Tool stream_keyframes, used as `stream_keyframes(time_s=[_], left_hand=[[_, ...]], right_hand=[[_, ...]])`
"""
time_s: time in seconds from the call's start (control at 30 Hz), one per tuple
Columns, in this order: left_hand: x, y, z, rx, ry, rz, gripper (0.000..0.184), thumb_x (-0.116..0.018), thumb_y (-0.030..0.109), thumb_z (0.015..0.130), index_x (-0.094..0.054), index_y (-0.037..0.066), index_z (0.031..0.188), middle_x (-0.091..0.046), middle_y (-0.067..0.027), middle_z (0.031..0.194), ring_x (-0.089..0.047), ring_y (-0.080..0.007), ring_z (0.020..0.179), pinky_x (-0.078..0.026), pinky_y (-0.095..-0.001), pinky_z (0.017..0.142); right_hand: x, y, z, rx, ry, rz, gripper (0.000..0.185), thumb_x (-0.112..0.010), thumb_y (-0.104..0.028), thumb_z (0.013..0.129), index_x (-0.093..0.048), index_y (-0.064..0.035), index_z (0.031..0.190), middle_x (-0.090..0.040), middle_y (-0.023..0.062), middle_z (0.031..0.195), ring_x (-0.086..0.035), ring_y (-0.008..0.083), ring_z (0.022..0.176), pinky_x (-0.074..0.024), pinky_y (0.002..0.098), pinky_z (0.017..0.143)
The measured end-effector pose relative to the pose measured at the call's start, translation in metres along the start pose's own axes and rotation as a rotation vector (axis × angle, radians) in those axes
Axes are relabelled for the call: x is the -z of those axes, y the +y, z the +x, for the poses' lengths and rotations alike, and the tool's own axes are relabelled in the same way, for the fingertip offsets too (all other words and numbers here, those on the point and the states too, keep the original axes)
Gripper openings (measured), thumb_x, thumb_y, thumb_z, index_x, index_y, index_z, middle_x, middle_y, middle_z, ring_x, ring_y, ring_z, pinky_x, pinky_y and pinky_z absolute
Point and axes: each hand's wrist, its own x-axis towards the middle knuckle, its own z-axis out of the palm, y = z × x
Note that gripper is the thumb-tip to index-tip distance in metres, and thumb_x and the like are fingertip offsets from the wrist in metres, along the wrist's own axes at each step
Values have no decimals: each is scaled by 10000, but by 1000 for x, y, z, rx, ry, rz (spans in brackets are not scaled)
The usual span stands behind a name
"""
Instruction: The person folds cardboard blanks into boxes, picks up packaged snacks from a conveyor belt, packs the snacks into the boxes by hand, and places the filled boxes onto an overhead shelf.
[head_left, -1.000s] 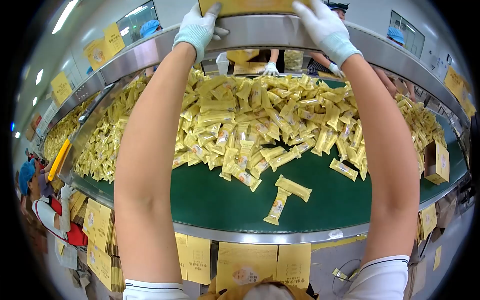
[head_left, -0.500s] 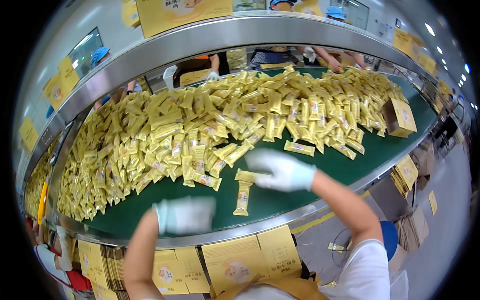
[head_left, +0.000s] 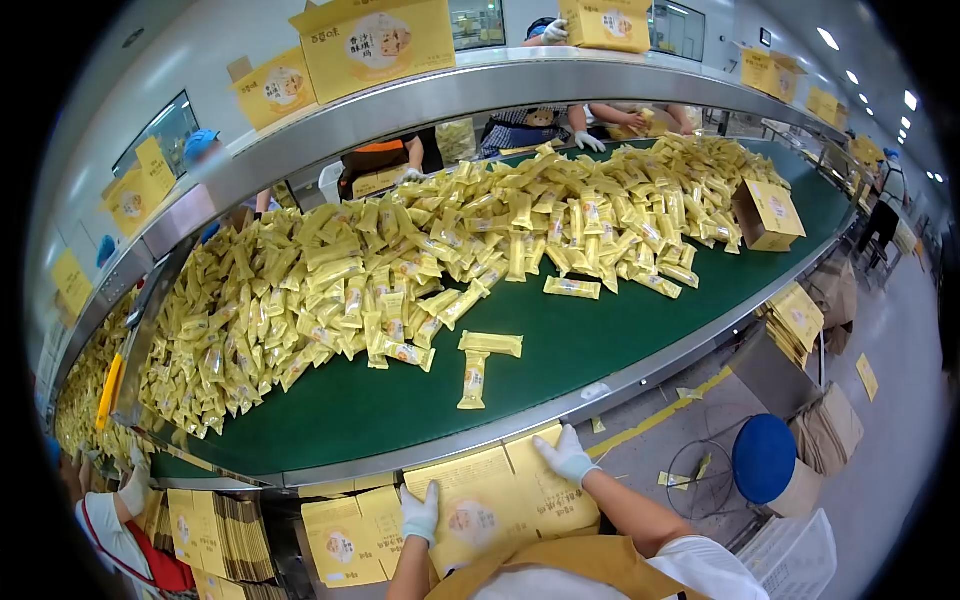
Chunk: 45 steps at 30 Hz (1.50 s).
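Note:
In a white glove, my left hand point(head_left: 420, 514) is at the left edge of a yellow flat cardboard carton point(head_left: 475, 485) just in front of the belt. My right hand point(head_left: 566, 457), also gloved, grips the far right part of the same carton. Both thumbs lie over the cardboard; some fingers are hidden beneath or at its edges. Beyond the hands, two yellow wrapped snack bars lie on the green belt point(head_left: 560, 355): one lengthwise bar point(head_left: 474, 382) and one crosswise bar point(head_left: 491, 344), forming a T.
A large heap of wrapped bars point(head_left: 330, 270) covers the belt's far side. An open carton point(head_left: 770, 215) stands at the right. Stacked flat cartons point(head_left: 215, 535) and a co-worker's sleeve point(head_left: 105, 530) are at lower left. A blue stool point(head_left: 765, 458) stands right. Other people work across the belt.
Both hands have come back from above the belt to the flat carton at its near edge and taken hold of it. The two bars remain in a T. The view has shifted.

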Motion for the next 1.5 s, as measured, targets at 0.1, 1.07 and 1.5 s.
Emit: stream_keyframes(time_s=[0.1,1.07,1.5], left_hand=[[15,17,-14,-53,-27,-152,809,-610,481,956,-335,-78,1472,-532,-268,1394,-544,-360,1266,-419,-411,1064],[112,193,-109,-1733,-422,284,138,-592,196,720,-592,103,619,-644,-156,792,-661,-321,800,-524,-412,744],[65,193,-73,-1742,-117,702,402,-647,355,864,-652,128,1195,-573,-109,1317,-510,-246,1263,-397,-397,1084]], right_hand=[[33,-25,-25,-7,-22,127,839,-608,-586,893,-413,79,1367,-508,316,1371,-502,435,1300,-400,450,1083],[170,-131,-115,437,24,110,190,-623,-148,772,-564,-4,880,-595,199,801,-615,394,815,-522,436,774],[153,-169,-113,902,-777,-572,821,-692,-671,769,-636,38,1181,-645,230,1107,-628,371,1033,-511,418,904]])
